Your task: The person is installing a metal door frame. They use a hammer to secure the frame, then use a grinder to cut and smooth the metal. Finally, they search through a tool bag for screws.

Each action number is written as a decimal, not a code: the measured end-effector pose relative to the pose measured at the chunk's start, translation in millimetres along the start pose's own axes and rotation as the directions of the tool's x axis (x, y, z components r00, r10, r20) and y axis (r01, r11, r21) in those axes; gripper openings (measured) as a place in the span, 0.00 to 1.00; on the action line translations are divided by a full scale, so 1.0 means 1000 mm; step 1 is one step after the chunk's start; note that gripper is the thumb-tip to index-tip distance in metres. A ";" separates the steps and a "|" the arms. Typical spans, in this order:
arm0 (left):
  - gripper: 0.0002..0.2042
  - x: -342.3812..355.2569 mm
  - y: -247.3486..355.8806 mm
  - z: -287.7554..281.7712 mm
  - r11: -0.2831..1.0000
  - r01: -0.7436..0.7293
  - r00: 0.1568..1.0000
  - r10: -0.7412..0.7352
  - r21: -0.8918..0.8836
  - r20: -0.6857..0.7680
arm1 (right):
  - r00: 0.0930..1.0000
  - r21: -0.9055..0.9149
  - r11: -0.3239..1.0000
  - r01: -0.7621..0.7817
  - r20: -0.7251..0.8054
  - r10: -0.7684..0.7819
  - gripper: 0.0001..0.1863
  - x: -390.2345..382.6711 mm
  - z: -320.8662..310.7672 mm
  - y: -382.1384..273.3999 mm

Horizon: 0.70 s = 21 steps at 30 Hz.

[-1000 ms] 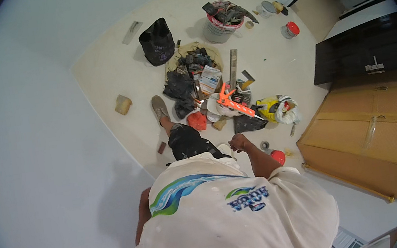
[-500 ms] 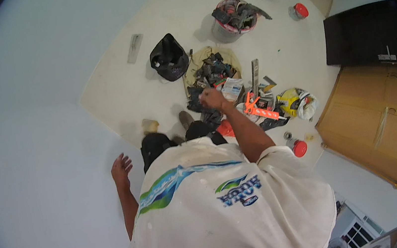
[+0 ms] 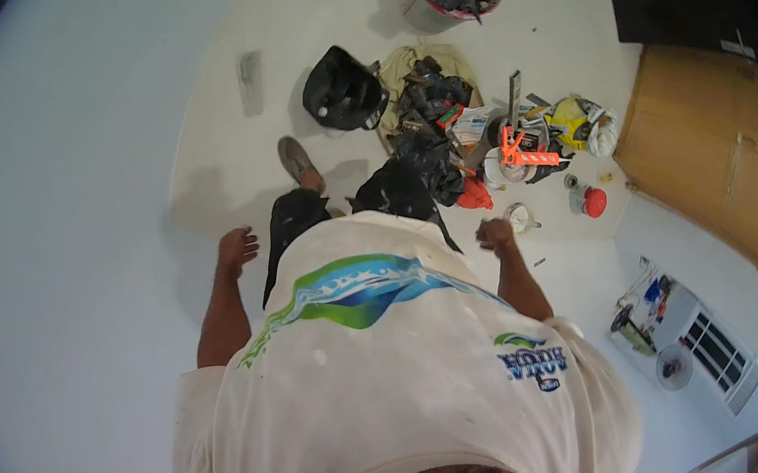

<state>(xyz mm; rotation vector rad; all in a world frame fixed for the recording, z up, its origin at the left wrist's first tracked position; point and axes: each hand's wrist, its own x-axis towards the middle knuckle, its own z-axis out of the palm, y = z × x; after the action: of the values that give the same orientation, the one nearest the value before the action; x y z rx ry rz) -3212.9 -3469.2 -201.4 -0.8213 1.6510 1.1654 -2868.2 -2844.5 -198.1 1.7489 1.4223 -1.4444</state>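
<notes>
My left hand (image 3: 238, 250) hangs beside my left thigh, over the pale surface at left, with its fingers apart and nothing in them. My right hand (image 3: 495, 234) is down by my right thigh with its fingers curled in. Its palm side is hidden, so I cannot make out what it holds, if anything. Close beside it on the floor stands a pale cup-like container (image 3: 519, 218) with a handle. Farther ahead lie a red plastic bag (image 3: 474, 193), an orange caulking gun (image 3: 529, 156) on a container of tools, and a black plastic bag (image 3: 427, 161).
Ahead are a black bag (image 3: 339, 89), an open beige sack (image 3: 399, 63) of dark items and a bucket (image 3: 432, 16) piled with tools. A flat trowel (image 3: 252, 83) lies farther left. A red-lidded jar (image 3: 593, 202) stands near a brown door (image 3: 705, 165) at right.
My right hand has drawn back from above the pile of bags to beside my thigh. My left hand has risen a little in view. One foot now shows stepped forward.
</notes>
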 end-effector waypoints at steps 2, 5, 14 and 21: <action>0.22 0.022 0.071 -0.028 0.996 -0.044 0.999 0.047 0.076 -0.028 | 0.998 -0.055 0.998 -0.044 0.052 0.047 0.07 -0.034 0.032 0.011; 0.22 0.055 0.178 -0.046 0.993 -0.102 0.994 0.104 0.061 -0.031 | 0.993 0.077 0.994 -0.077 0.090 0.070 0.09 -0.070 0.076 0.004; 0.21 0.045 0.382 0.109 0.887 -0.402 0.912 0.366 0.228 0.187 | 0.971 -0.150 0.960 0.238 0.022 -0.238 0.12 0.041 0.081 -0.121; 0.23 0.049 0.456 0.263 0.841 -0.475 0.795 0.283 0.260 0.536 | 0.684 -0.240 0.767 0.594 -0.350 -0.640 0.32 0.105 0.056 -0.406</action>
<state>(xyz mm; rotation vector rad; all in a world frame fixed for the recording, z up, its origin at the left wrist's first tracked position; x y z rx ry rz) -3554.2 -3071.7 -130.1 0.0795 1.5764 1.1437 -3265.9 -2701.6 -210.7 1.6347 2.4662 -1.2798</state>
